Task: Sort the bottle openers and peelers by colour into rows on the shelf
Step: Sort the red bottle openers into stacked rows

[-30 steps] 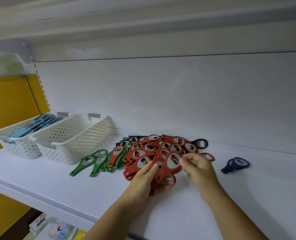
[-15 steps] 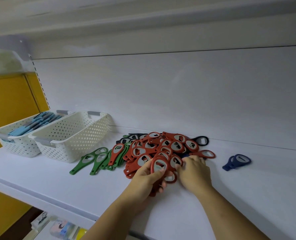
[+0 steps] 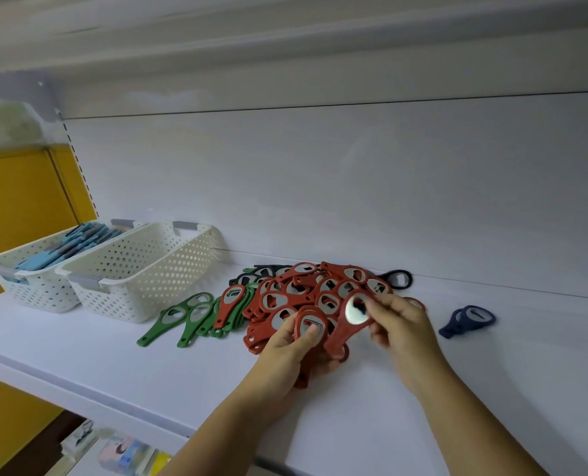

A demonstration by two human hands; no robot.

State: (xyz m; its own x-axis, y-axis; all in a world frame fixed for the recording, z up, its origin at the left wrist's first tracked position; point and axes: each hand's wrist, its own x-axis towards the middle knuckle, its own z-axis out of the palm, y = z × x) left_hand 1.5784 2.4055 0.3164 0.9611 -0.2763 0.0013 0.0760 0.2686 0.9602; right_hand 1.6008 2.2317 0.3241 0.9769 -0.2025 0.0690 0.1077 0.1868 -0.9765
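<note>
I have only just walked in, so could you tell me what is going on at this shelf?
A person is sorting bottle openers by colour on the white shelf. The left hand grips a small stack of red openers, and the right hand pinches another red opener by its head beside that stack. Behind them lies the red pile, with green openers to its left and a dark blue opener alone to the right.

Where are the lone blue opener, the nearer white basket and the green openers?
blue opener [image 3: 472, 317]: head view, on its head.
nearer white basket [image 3: 155, 276]: head view, on its perforated wall.
green openers [image 3: 153, 333]: head view, on the leftmost one's handle.
</note>
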